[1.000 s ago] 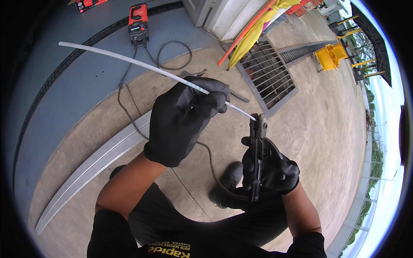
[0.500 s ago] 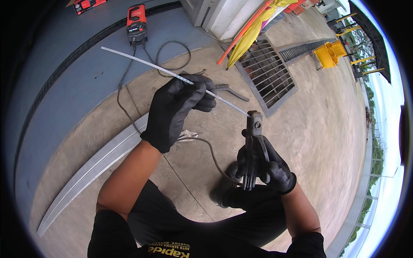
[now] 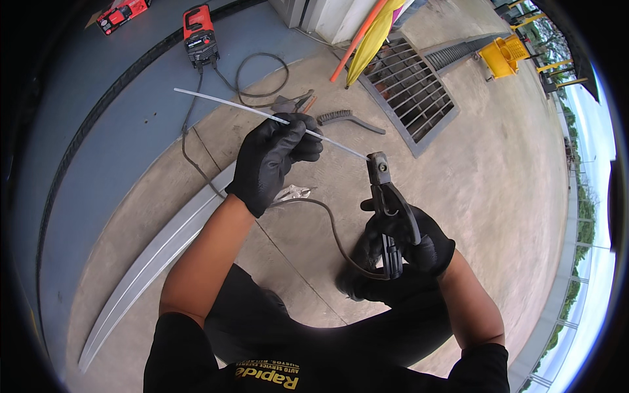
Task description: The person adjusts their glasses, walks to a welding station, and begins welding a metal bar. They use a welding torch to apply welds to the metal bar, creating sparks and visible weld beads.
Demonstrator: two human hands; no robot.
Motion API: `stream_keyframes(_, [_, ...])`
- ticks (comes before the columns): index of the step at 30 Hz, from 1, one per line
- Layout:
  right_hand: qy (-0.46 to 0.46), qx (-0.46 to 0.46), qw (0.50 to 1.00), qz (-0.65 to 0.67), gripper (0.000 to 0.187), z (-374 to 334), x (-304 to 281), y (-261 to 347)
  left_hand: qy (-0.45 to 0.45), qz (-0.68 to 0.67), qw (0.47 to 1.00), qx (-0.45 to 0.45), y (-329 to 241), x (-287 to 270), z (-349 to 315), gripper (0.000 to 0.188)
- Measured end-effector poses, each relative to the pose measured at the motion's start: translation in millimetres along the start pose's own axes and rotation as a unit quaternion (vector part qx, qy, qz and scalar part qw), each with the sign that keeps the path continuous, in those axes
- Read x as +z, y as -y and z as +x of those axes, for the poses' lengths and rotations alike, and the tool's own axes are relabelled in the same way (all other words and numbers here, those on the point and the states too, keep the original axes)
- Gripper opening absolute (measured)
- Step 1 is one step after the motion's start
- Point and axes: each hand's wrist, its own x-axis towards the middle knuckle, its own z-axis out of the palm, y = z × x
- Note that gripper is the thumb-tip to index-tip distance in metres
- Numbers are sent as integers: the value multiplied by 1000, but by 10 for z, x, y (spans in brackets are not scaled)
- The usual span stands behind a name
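My left hand [image 3: 274, 152], in a black glove, pinches a thin pale welding rod [image 3: 219, 101] near its middle. The rod slants down to the right, and its lower end meets the jaw of a black electrode holder [image 3: 379, 169]. My gloved right hand [image 3: 419, 237] is wrapped round the holder's handle and lever. Whether the jaw grips the rod cannot be made out. From the bottom of the holder a dark cable [image 3: 331, 226] loops left. Just beyond my left hand lies a wire brush [image 3: 350, 119] on the concrete.
A red and black welding machine [image 3: 200, 36] stands at the far left with cables. A long grey metal bar [image 3: 154, 259] lies under my left forearm. Locking pliers [image 3: 293, 192] rest near it. Farther off are a floor grate [image 3: 419, 98], a yellow mop bucket [image 3: 503, 57] and a folded yellow umbrella [image 3: 372, 42].
The electrode holder has turned in my right hand, its lever now standing apart from the body. The rod and my left hand have shifted slightly, and the whole view has moved a little.
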Motion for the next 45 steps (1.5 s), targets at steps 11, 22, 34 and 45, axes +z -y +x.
stream_keyframes(11, [-106, -81, 988, -78, 32, 76, -195, -187, 118, 155, 957, -216, 112, -226, 151, 31])
stream_keyframes(22, [-392, 11, 910, -134, 12, -171, -727, -567, 321, 695, 534, -359, 957, -565, 219, 46])
stream_keyframes(34, [-353, -34, 901, -252, 11, 65, -647, -1103, 228, 687, 544, -424, 1589, -874, 486, 51])
stream_keyframes(45, [-347, -73, 882, -312, 18, 322, -841, -1351, 444, 691, 489, -294, 1434, -52, 59, 40])
